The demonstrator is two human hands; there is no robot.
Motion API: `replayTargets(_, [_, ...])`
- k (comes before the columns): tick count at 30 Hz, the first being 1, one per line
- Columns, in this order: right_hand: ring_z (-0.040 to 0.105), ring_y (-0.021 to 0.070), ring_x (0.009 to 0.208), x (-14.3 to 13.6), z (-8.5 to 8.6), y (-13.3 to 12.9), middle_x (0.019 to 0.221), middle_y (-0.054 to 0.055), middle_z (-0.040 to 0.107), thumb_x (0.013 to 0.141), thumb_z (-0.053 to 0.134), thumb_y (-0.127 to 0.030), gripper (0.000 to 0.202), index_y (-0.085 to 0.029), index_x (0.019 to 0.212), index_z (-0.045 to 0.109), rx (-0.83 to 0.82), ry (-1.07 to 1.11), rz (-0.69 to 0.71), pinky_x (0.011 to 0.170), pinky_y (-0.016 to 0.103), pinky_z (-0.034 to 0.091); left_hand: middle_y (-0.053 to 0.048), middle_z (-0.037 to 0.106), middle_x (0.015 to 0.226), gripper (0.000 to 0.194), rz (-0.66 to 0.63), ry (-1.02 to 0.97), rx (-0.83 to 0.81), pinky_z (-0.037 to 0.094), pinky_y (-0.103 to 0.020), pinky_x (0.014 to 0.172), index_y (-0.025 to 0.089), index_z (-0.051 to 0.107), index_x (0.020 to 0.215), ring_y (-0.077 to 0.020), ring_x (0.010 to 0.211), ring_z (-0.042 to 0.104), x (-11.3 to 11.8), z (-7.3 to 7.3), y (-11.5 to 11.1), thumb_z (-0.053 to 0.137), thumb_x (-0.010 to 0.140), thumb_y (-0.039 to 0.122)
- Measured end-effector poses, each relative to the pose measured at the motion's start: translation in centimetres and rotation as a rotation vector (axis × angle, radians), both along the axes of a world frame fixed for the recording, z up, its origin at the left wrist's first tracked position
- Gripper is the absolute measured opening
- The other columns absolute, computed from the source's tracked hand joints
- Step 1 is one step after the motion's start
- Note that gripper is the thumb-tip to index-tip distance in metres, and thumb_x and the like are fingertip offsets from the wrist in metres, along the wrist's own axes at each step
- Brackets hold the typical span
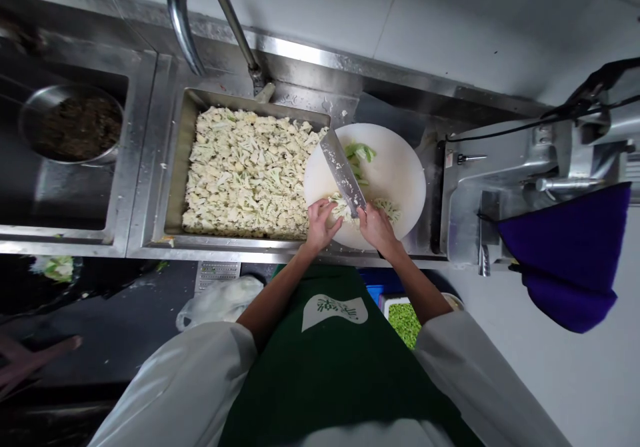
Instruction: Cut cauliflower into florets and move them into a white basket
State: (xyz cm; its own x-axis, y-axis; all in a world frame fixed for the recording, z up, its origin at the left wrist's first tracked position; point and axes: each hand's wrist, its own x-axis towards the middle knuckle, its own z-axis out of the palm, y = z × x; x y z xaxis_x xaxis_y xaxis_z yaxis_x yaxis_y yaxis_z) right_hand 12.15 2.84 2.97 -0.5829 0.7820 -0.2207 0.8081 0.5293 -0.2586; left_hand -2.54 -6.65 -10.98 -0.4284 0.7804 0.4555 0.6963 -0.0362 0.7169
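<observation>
Head view: work area is the round white cutting board [403,160] right of the deep rectangular steel tray [178,173]. Chrome gooseneck faucet [179,20] arches over the tray's back left corner, well apart from both hands. Round steel bowl [34,110] with dark brown contents sits in the left sink [55,197]. Steel machine [500,163] stands right of the board, purple cloth [570,247] at its front. Below the counter edge: clear plastic bag [220,300], and a white tub of chopped bright-green pieces [404,325], partly blocked by the right forearm.

Left hand [320,225]: fingertips closed on a pale cauliflower piece [340,205] at the board's front left. Right hand [377,229]: wrapped around the handle of the broad steel cleaver [343,170], white bits on its blade. Blade slants between the hands and hides part of that piece plus some green leaves [359,157] behind.

Counts: 1 cleaver, 1 board, 1 tray, 1 faucet, 1 bowl. Cauliflower on board: 2 pieces visible, the second piece [389,208] partly behind the right hand. Cut cauliflower [250,173] fills the tray, too many to count. Leaf count unclear.
</observation>
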Motion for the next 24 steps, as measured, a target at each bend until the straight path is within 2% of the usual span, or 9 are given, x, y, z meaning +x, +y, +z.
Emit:
replayTargets(4, [0.073,0.0296,0.096,-0.1,-0.8,-0.3,0.100,0.018,0.076,0.110,0.039,-0.027,0.033,-0.013,0.111,0.069,-0.019,-0.016,0.037,0.085,0.036,0.051,-0.013,0.057,0.128,0.038,-0.003,0.047,-0.028,0.047,-0.049,0.111,0.024,0.066,0.128,-0.0298,0.125,0.055,0.0,0.1,-0.2,0.072,0.096,0.042])
replayTargets(10, [0.073,0.0298,0.093,0.0,-2.9,-0.5,0.099,0.019,0.077,0.111,0.037,-0.027,0.033,-0.012,0.113,0.066,-0.075,-0.037,0.080,0.080,0.035,0.051,-0.014,0.057,0.130,0.041,-0.034,-0.023,-0.069,0.045,-0.048,0.111,0.024,0.066,0.129,-0.0314,0.126,0.055,-0.3,0.5,-0.8,0.069,0.097,0.049])
replayTargets(16, [0.073,0.0264,0.089,-0.3,-4.2,-1.3,0.099,0.018,0.076,0.111,0.032,-0.025,0.036,-0.012,0.115,0.065,-0.073,0.002,0.101,0.080,0.033,0.050,-0.017,0.052,0.133,0.061,-0.065,0.006,-0.155,0.043,-0.050,0.110,0.023,0.059,0.144,-0.0344,0.127,0.051,-0.7,1.3,-0.4,0.072,0.093,0.054])
replayTargets(21, [0.072,0.0263,0.093,-0.3,-4.2,-0.7,0.104,0.018,0.077,0.110,0.034,-0.027,0.035,-0.012,0.117,0.066,-0.077,-0.001,0.063,0.083,0.034,0.050,-0.016,0.049,0.142,0.041,-0.103,0.076,-0.091,0.044,-0.051,0.112,0.023,0.067,0.124,-0.0349,0.134,0.048,-1.4,1.4,0.1,0.073,0.093,0.049])
replayTargets(24, [0.072,0.0266,0.096,0.0,-4.4,0.1,0.102,0.015,0.077,0.109,0.039,-0.029,0.032,-0.015,0.110,0.067,-0.097,0.019,0.013,0.085,0.034,0.050,-0.014,0.061,0.130,0.032,-0.167,0.027,-0.073,0.050,-0.047,0.104,0.021,0.064,0.116,-0.0300,0.122,0.057,-2.3,1.0,-0.1,0.070,0.096,0.046])
